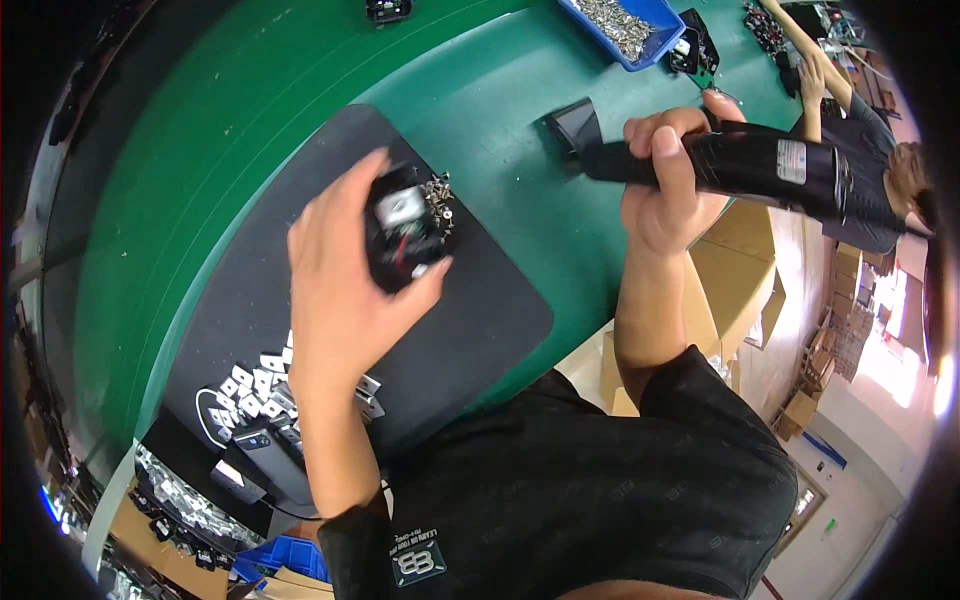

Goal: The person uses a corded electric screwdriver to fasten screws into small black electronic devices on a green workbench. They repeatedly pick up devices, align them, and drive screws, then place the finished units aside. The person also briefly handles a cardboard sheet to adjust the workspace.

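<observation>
My left hand (340, 270) is closed around a small black plastic housing (408, 225), raised over the dark mat. A white piece and a red wire show inside the housing, blurred by motion. My right hand (675, 165) grips a long black electric screwdriver (740, 165), which lies nearly level, its cord end to the right. A dark wedge-shaped piece (575, 130) shows by the tool's left end; whether it is part of the tool, I cannot tell. Beside the housing lies a small heap of screws (440, 200) on the mat (480, 320).
White and metal pieces (255, 385) lie on the mat's near left, beside a dark phone (270, 460). A blue tray (640, 45) of small metal parts stands at the far side of the green table (500, 110). Another person (860, 140) works at the right. Cardboard boxes (735, 260) stand below.
</observation>
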The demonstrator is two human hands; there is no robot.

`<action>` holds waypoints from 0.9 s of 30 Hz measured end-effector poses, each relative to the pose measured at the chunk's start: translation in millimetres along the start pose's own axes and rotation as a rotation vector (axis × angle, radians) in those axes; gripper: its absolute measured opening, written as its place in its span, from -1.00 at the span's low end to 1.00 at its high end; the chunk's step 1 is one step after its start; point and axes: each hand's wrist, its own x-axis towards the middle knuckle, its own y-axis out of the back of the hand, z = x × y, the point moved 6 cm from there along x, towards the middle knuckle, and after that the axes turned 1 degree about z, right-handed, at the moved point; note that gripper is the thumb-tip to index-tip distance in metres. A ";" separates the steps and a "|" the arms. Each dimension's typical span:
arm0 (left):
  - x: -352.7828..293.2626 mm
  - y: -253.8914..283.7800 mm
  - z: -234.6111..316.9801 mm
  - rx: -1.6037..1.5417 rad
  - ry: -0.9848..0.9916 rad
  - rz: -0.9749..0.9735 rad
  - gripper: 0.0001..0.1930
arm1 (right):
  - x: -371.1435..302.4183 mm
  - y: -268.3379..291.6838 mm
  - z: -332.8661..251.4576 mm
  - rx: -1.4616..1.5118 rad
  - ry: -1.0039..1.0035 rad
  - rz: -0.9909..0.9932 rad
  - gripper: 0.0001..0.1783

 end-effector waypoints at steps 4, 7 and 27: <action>50.4 -32.6 20.5 -0.029 -0.168 -0.058 -0.20 | 6.3 -1.4 -10.2 0.076 0.157 -0.021 -0.36; 74.5 -53.7 11.8 -0.009 -0.207 -0.008 -0.15 | -4.0 -14.4 -9.9 0.175 0.116 -0.060 -0.36; -68.8 65.1 -50.0 0.308 0.346 0.052 -0.73 | -28.6 -84.0 16.2 0.220 0.113 -0.281 -0.33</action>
